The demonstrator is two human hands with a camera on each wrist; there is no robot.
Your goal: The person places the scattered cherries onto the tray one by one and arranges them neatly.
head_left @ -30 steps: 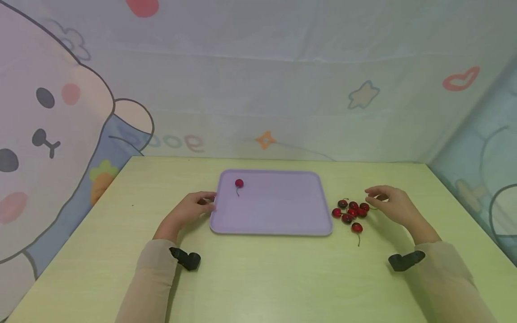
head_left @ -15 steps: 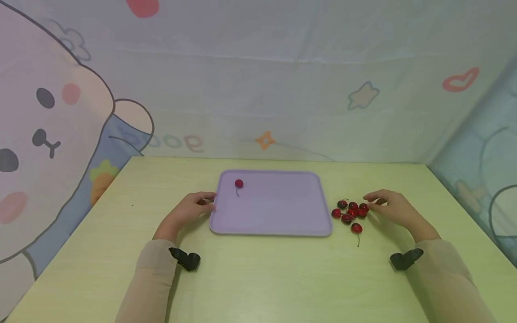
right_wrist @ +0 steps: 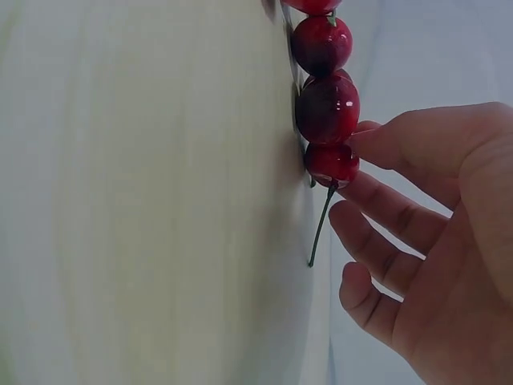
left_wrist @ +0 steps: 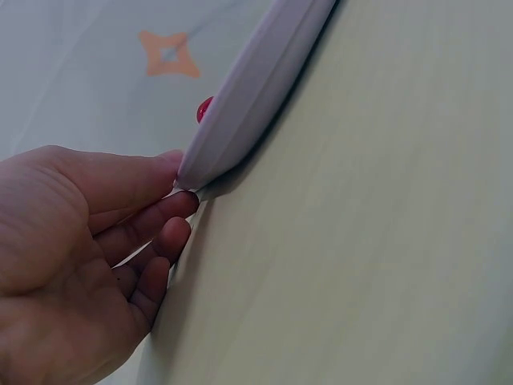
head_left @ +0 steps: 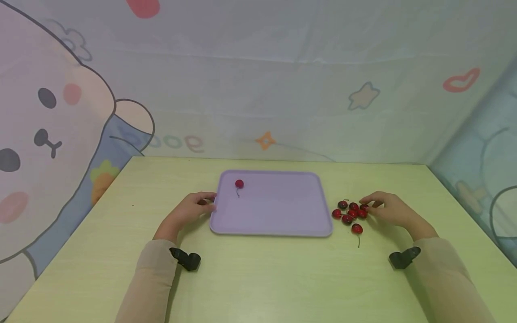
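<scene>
At my right hand the thumb and the first finger are coming together around one cherry at the edge of the pile of cherries. The fingertips touch this cherry, but I cannot tell if the pinch is already firm; its thin stem hangs free beside the fingers. The other fingers are loosely bent and hold nothing.

At my left hand the thumb lies on top of the rim of the purple tray and the curled fingers sit under its left edge, so this hand holds the tray in place on the table.

I judge the work to be near its beginning. Only one cherry on the tray lies there, close to the far left corner. The rest, about seven, lie together on the table just right of the tray, one of them a little nearer to me.

Both forearms rest low on the table, one on each side of the tray, wrists straight and palms turned inward.
</scene>
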